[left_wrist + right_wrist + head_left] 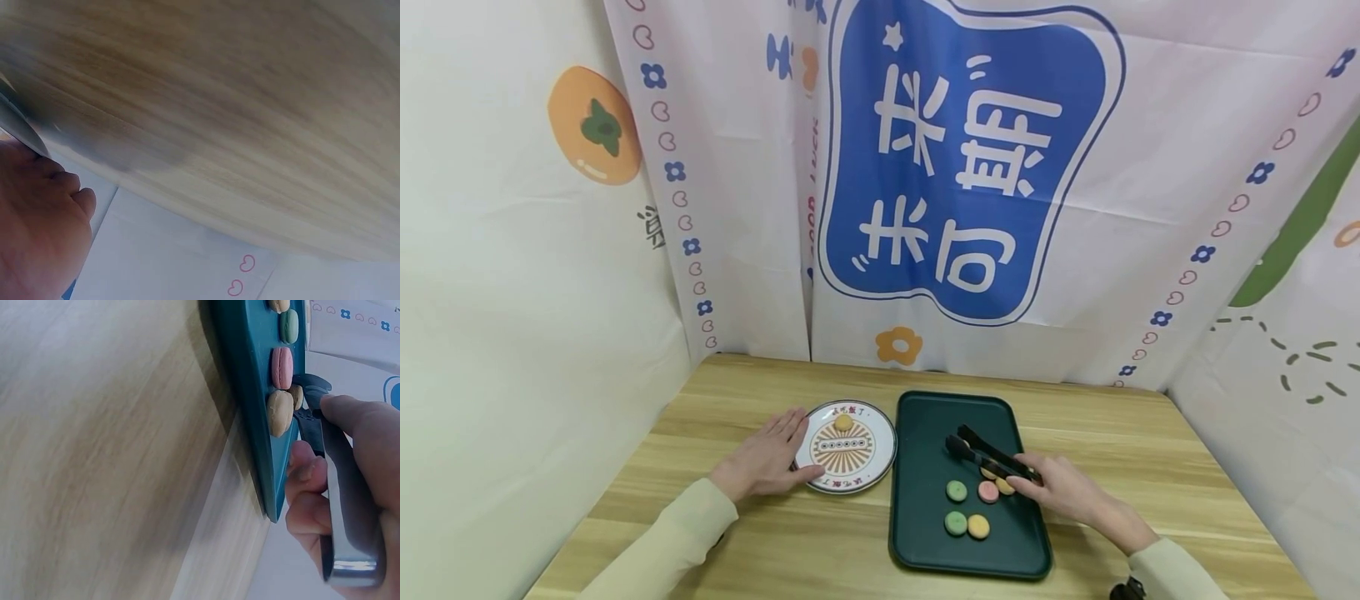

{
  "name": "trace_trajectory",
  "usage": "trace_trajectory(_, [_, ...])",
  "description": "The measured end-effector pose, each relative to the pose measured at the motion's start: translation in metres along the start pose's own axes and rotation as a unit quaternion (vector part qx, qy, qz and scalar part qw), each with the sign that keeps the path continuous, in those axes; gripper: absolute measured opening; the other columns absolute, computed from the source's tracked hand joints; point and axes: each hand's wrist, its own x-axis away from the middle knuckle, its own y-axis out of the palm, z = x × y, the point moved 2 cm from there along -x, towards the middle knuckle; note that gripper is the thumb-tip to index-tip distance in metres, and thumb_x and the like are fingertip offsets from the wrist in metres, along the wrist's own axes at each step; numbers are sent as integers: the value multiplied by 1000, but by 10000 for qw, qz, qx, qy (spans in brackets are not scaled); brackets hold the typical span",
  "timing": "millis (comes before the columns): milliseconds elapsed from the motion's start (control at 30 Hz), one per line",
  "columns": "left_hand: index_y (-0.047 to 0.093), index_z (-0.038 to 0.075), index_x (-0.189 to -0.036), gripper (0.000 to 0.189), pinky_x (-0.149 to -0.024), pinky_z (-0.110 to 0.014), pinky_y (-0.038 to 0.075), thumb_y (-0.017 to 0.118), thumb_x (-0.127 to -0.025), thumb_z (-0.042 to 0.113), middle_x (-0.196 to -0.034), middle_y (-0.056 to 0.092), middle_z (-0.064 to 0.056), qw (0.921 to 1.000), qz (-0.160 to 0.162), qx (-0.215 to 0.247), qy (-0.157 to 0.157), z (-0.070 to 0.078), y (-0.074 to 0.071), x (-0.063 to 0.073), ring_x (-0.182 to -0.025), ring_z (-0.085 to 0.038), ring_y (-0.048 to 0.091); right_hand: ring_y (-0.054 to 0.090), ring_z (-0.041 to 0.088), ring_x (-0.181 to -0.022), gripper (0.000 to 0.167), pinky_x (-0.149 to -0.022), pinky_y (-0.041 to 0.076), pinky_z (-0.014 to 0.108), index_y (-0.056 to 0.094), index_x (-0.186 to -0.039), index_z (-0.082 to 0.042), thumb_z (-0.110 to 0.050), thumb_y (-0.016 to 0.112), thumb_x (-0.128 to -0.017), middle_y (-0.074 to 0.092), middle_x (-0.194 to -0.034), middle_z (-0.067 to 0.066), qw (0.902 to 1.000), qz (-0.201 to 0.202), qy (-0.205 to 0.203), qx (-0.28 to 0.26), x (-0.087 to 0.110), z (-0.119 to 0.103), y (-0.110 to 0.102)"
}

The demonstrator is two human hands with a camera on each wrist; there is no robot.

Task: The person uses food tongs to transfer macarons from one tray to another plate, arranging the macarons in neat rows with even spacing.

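Observation:
My left hand [771, 457] lies at the left side of a round white plate [880, 446], fingers extended along its rim and thumb at the near edge. One yellow macaron [844, 422] sits on the plate. My right hand [1067, 487] grips black-tipped tongs [992, 457] over the right half of a dark green tray [921, 467]. In the right wrist view the tongs show a metal bend [356, 569], and their tips are beside a pink macaron [282, 367] and a tan macaron [280, 413].
On the tray also lie two green macarons [956, 491] and a yellow macaron [978, 527] near its front. The wooden table [820, 550] meets printed cloth walls [745, 275] at the back and sides.

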Motion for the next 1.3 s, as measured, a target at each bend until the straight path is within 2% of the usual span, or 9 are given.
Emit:
trace_trajectory(200, [28, -7, -151, 103, -123, -48, 23, 30, -91, 77, -160, 24, -25, 10000, -26, 7, -29, 1, -2, 1, -150, -38, 23, 39, 0, -45, 46, -41, 33, 17, 64, -124, -8, -46, 56, -98, 48, -63, -9, 10000, 26, -4, 66, -3, 0, 1])
trace_trajectory(467, [28, -7, -151, 103, -124, -48, 23, 30, -91, 77, -160, 24, -24, 10000, -9, 20, -40, 2, -2, 2, -150, -37, 22, 40, 1, -45, 59, -41, 34, 17, 58, -134, -2, -49, 56, -97, 48, -61, -9, 9999, -45, 136, 53, -8, -4, 3])
trace_trajectory(667, [27, -6, -151, 103, -124, -48, 23, 29, -91, 78, -160, 23, -24, 10000, -31, 36, -66, 2, -1, 2, -150, -37, 22, 42, 0, -46, 53, -41, 35, 17, 60, -130, -2, -45, 55, -99, 51, -61, -12, 9999, -3, -173, -5, -11, -10, 3])
trace_trajectory(867, [27, -7, -151, 102, -124, -48, 23, 31, -92, 77, -160, 23, -24, 10000, -16, 79, -58, 2, -2, 2, -150, -37, 22, 44, 1, -48, 59, -43, 37, 18, 55, -135, 1, -45, 55, -99, 52, -64, -11, 9998, -130, -119, -4, -17, -18, 3])
trace_trajectory(1067, [27, -7, -151, 102, -124, -48, 22, 31, -92, 76, -160, 23, -25, 9999, -26, 108, -24, 3, -2, 2, -150, -38, 22, 40, 2, -44, 63, -42, 35, 19, 53, -138, 1, -48, 53, -99, 46, -56, -12, 9996, -239, -138, -110, -22, -25, 4])
trace_trajectory(1300, [27, -7, -151, 102, -124, -48, 22, 32, -92, 76, -160, 23, -25, 9998, -45, 158, -60, 3, -3, 3, -150, -38, 21, 42, 2, -46, 65, -47, 38, 20, 53, -138, 0, -52, 50, -99, 49, -57, -10, 9990, -300, -324, 44, -33, -39, 7])
